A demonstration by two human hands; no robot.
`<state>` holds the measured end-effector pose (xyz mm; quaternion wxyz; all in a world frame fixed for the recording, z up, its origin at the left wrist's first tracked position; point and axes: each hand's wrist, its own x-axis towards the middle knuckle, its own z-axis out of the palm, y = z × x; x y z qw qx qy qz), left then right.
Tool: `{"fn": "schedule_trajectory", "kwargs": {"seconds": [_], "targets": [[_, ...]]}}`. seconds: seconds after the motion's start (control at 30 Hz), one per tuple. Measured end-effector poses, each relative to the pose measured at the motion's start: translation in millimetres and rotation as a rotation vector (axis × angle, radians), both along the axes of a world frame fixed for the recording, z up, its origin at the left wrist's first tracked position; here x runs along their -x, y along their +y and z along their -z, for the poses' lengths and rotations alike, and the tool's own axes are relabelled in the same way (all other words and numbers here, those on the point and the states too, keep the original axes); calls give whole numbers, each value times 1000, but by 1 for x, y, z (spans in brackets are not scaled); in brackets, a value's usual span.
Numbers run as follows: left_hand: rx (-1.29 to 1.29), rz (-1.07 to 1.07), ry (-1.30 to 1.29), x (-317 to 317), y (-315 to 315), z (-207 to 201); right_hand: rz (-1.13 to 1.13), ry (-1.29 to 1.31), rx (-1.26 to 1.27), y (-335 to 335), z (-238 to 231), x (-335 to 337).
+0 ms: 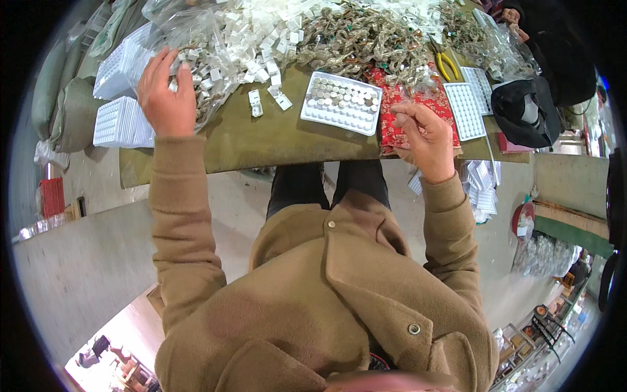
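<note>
My left hand (168,101) is raised at the left of the table, thumb apart from the fingers, with nothing visible in it. It is beside stacked white dimpled trays (124,124) and a clear plastic bag (225,88). Over a red floral cloth (392,98), my right hand (428,140) is closed, thumb and fingertips together; whatever they may hold is too small to make out. Between the hands lies a white tray (313,124), its far rows filled with small round silvery pieces (343,93). Two small white plastic pieces (255,103) lie left of it.
A heap of small white plastic parts (261,39) and a tangled pile of clear-wrapped pieces (359,42) cover the far side. Yellow-handled pliers (447,67), more white trays (467,111) and a black cap (526,111) lie at the right. Another person's hand (513,19) shows at the far right.
</note>
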<state>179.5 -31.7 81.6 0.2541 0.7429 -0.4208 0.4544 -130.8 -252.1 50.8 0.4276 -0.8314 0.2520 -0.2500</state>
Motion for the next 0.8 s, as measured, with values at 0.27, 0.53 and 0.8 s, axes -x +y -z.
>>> {"fn": "schedule_trajectory", "kwargs": {"seconds": [0.27, 0.53, 0.8], "targets": [[-381, -51, 932, 67, -15, 74, -351, 155, 337, -11, -34, -35], [-155, 68, 1126, 53, -6, 89, -278, 15, 381, 3, -3, -153], [733, 670, 2195, 72, 3, 68, -116, 184, 461, 13, 28, -218]]}}
